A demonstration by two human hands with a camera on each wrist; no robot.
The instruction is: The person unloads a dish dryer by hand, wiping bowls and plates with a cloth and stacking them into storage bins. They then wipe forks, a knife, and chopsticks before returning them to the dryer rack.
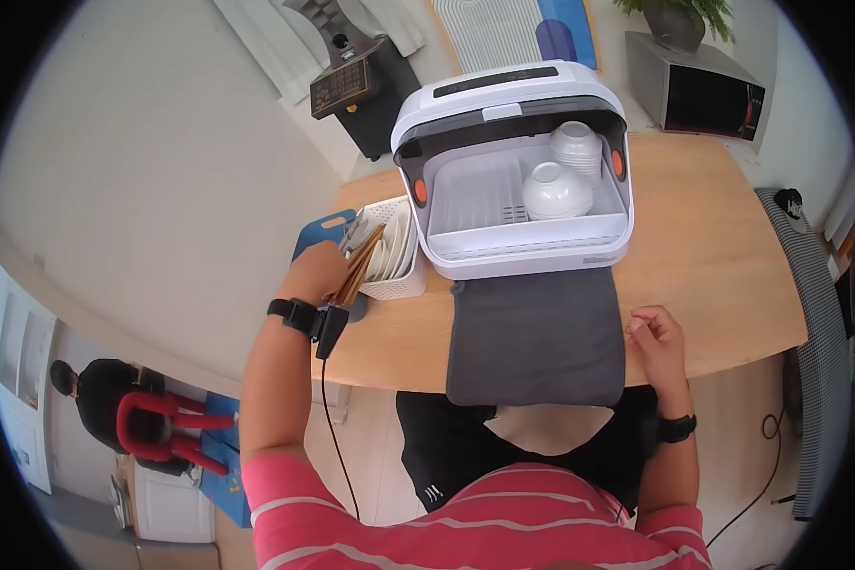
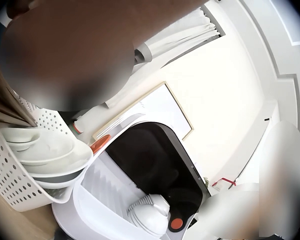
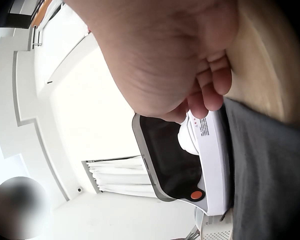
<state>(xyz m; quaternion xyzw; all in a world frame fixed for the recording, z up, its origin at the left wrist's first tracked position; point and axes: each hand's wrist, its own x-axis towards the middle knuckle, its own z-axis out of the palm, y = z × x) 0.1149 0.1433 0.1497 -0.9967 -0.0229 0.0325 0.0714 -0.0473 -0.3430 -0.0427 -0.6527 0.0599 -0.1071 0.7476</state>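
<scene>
Left of the frame's centre, the left hand (image 1: 315,274) grips the brown chopsticks (image 1: 361,260) at the white basket (image 1: 404,285). They seem light and stiff, may slide apart; better hold the bundle's middle. Right hand (image 1: 659,344), loosely curled, holds nothing.

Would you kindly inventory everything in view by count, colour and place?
table: one, tan, centre
dish cabinet: one, white, on the table
bowls: two stacks, white, inside the cabinet
perforated basket: one, white, left of the cabinet
dishes: several, white, in the basket
chopsticks: several, brown, by the basket
container: one, blue, left of the basket
cloth: one, dark grey, before the cabinet
microwave oven: one, silver-black, far right
potted plant: one, green, atop the microwave oven
framed picture: one, multicoloured, behind the cabinet
chair: one, red, lower left
second person: one, black clothing, lower left
left hand: one, beside the chopsticks, grip unclear
right hand: one, near the table's front edge
</scene>
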